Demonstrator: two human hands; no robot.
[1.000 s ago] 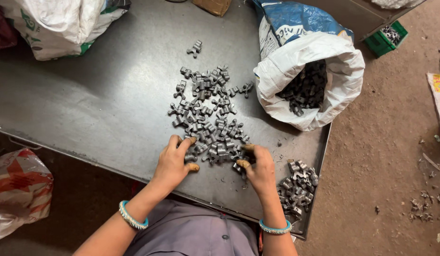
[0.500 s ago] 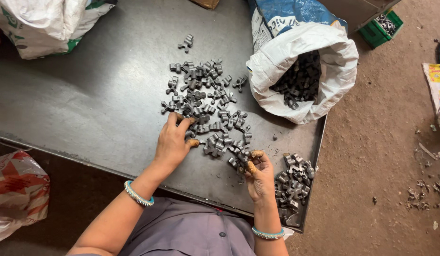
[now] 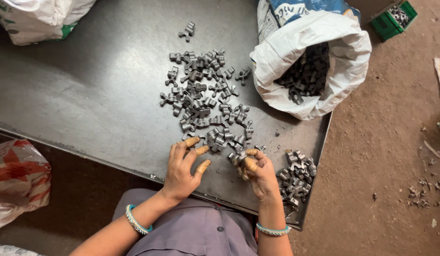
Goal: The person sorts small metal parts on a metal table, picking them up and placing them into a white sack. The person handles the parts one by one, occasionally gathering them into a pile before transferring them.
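A loose pile of small dark grey metal parts (image 3: pixel 203 97) is spread over a dark steel table (image 3: pixel 87 99). My left hand (image 3: pixel 182 168), with tan finger guards on its tips, hovers with fingers apart at the pile's near edge and holds nothing. My right hand (image 3: pixel 255 173) is closed around one or more of the metal parts, lifted just off the table. A smaller heap of the same parts (image 3: pixel 296 178) lies right of that hand, near the table's corner.
An open white sack (image 3: pixel 314 71) full of the same parts stands at the table's far right. Another white sack (image 3: pixel 39 16) sits at the far left. A green crate (image 3: pixel 393 19) rests on the dirt floor. A red-and-white bag (image 3: pixel 16 180) lies below the table.
My right hand has picked parts from the pile's edge and drawn back toward me. My left hand has slid back from the pile and spread its fingers.
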